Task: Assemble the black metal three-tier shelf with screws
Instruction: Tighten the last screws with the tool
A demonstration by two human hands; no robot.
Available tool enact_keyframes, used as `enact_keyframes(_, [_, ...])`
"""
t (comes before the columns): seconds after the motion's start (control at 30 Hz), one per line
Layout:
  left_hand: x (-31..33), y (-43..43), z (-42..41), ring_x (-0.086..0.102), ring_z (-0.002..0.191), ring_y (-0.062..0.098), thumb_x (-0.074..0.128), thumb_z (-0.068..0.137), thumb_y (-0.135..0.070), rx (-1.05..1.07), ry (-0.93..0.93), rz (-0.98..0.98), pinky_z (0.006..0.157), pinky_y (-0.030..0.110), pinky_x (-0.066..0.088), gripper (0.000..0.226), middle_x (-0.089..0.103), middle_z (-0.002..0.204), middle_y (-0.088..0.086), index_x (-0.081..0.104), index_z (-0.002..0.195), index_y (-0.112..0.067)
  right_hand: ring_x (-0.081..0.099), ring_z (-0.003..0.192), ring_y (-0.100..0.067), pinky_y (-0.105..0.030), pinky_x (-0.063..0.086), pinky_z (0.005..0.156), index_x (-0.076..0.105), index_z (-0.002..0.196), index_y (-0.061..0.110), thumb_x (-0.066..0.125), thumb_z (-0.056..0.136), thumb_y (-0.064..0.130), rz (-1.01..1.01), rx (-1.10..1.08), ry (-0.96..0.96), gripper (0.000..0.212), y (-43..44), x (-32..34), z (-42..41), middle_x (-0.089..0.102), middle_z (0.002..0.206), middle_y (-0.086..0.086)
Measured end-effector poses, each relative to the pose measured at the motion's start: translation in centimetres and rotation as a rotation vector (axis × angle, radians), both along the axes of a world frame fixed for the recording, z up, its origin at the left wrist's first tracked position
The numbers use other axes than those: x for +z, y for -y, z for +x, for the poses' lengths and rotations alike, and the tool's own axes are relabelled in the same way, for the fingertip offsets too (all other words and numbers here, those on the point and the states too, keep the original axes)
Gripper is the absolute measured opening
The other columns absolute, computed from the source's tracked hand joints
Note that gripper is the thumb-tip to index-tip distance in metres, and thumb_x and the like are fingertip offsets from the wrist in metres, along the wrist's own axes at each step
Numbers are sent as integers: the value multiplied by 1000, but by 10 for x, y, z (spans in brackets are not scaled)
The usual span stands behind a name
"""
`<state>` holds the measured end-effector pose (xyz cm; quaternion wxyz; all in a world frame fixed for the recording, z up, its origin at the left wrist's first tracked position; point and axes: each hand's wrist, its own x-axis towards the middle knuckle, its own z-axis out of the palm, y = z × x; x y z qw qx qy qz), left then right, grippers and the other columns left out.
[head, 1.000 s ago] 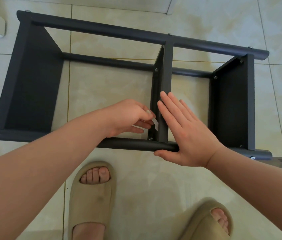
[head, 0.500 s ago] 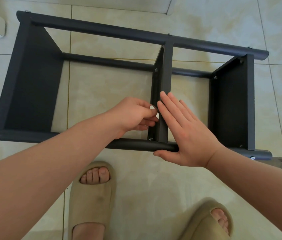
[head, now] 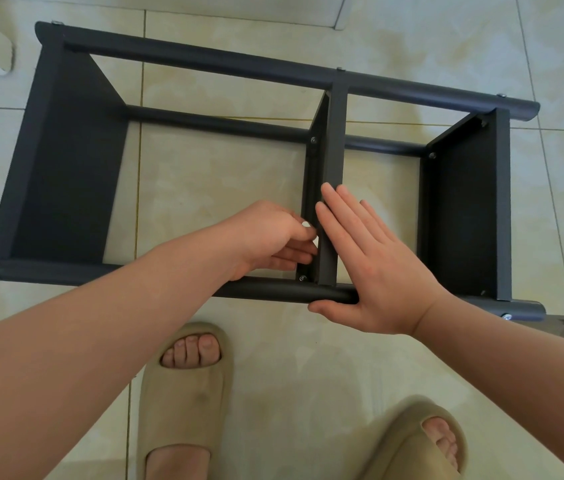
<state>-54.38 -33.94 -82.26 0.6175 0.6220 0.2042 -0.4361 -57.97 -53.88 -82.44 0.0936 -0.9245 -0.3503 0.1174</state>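
Glossy beige floor tiles [head: 221, 188] — black shelf [head: 65, 168] lying sideways.

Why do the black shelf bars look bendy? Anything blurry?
Head view: the wide lens bows the shelf's far bar and floor lines; light is soft, shadows faint; the left hand pinching a small white piece and the right hand look sharp.

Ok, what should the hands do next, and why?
Probably seat the small pale tool, pinched by the left hand, in the silver screw at the near end of the black metal middle panel and turn it; the flat right hand braces that panel.
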Motion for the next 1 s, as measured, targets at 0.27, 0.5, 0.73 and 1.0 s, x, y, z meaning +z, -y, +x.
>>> enact_keyframes(0.27, [-5, 0, -2, 73, 82, 21, 60, 98, -17, -10, -95, -34, 76, 33, 58, 11, 74, 78, 5, 65, 92, -9, -4, 158, -29, -50, 14, 127, 14, 161, 1, 47, 89, 76, -9, 1, -3, 109, 0, 0, 0, -1, 170, -14])
enact_keyframes(0.5, [-3, -3, 0, 72, 76, 18, 56, 99, -13, -51, -62, -44, 72, 29, 57, 9, 73, 75, 5, 61, 93, -9, -5, 158, -28, -50, 14, 127, 13, 161, 2, 48, 89, 76, -12, 0, -7, 109, 0, 0, 0, -1, 170, -14])
enact_keyframes(0.73, [0, -9, 1, 72, 79, 17, 55, 100, -11, -138, -3, -34, 74, 27, 57, 10, 76, 83, 8, 62, 93, -8, -5, 158, -28, -49, 12, 128, 13, 161, 2, 46, 89, 77, -17, -1, -6, 109, 0, 0, 0, -1, 170, -14])
enact_keyframes(1.0, [1, -16, 1, 72, 81, 15, 53, 100, -5, -254, 62, -10, 85, 31, 57, 17, 77, 84, 5, 63, 87, -10, -4, 158, -28, -49, 13, 128, 14, 161, 2, 45, 89, 77, -15, -3, -7, 109, 0, 1, 0, -1, 170, -13])
